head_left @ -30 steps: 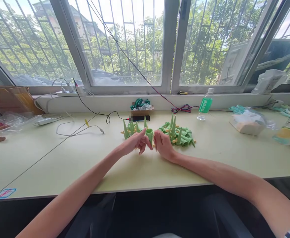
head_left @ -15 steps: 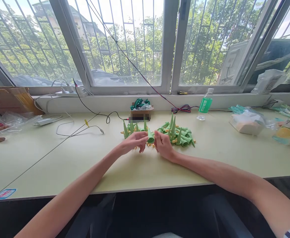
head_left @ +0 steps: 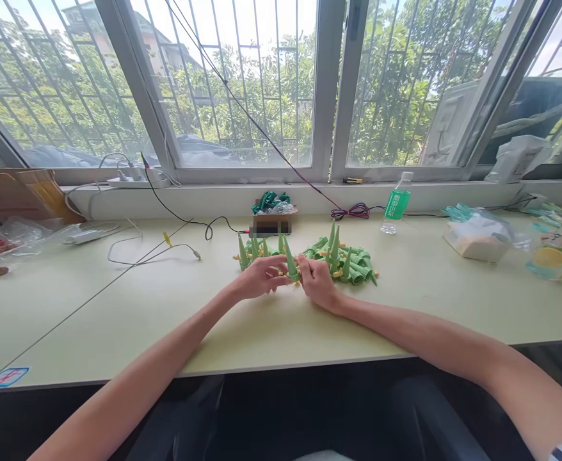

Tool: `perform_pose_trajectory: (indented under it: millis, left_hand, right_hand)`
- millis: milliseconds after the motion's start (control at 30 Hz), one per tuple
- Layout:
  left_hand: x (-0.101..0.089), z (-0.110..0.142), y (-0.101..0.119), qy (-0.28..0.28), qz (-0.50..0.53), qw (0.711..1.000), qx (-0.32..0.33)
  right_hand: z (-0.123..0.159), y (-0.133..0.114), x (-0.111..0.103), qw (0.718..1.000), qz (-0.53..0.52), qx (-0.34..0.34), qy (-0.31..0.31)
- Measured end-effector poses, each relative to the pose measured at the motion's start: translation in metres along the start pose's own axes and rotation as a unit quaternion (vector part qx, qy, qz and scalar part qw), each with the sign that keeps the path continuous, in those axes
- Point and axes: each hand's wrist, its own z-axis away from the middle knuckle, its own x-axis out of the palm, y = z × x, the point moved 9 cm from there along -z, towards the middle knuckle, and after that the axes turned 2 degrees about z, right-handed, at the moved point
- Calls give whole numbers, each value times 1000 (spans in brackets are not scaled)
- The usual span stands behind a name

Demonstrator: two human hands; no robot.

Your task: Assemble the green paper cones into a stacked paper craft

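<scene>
A slim green plastic cone [head_left: 290, 261] stands nearly upright between my two hands, point up, its wider base low. My left hand [head_left: 262, 277] has thumb and forefinger at the cone's left side, the other fingers curled loosely. On the other side, my right hand [head_left: 317, 282] is closed in a pinch against the cone; its fingertips are partly hidden. Right behind my right hand lies a heap of green cones [head_left: 358, 272] with small yellow-orange bits among them. Several upright green cones [head_left: 243, 252] stand behind my left hand.
Behind the cones sits a small cardboard box [head_left: 272, 224] with green wrapping. A water bottle [head_left: 397, 203] stands right of a coiled cable [head_left: 353, 210]. White cables [head_left: 153, 256] cross the table at left. Further right are a tissue pack [head_left: 477, 240] and a clear cup [head_left: 547, 259].
The cone between my hands has tipped from showing its open base to standing point up. My left fingers have shifted slightly around it; my right hand has hardly moved.
</scene>
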Motion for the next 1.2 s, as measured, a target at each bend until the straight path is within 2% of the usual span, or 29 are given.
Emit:
perform_pose_trajectory:
  millis: [200,467,567,700,800,967,1200]
  left_hand:
    - [-6,2,23,74,-141,982,103]
    - [-8,12,37,113,-255,933,228]
    - [-8,15,37,119,-286,918,247]
    - [-7,12,36,110,-247,932,241]
    - [-7,8,32,95,-193,952,218]
    - [-6,6,28,83,-141,969,185]
    - [-2,2,15,68,-48,992,95]
  right_hand:
    - [0,0,-1,1000,3,7,2]
    - [2,-1,0,1000,-5,22,-3]
    - [3,0,0,999,-4,35,-7]
    - [3,-2,1,999,-5,43,-11]
    - [4,-4,1,999,-6,45,-18]
    - [4,-6,4,999,-6,35,-31]
    - [2,-6,3,1000,14,-12,-17]
